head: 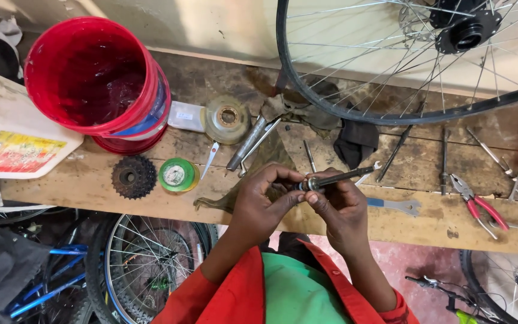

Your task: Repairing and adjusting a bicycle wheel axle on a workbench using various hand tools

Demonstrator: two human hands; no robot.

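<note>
I look down on my own body from the head camera. My left hand (259, 207) and right hand (340, 210) are bare: no gloves, no rings, no watch that I can make out. Both forearms are uncovered up to where the sleeves (235, 282) begin. The sleeves belong to a bright red-orange open jacket or overshirt with a visible hem edge on each side. Under it I wear a plain green shirt (295, 294), smooth and unmarked.
</note>
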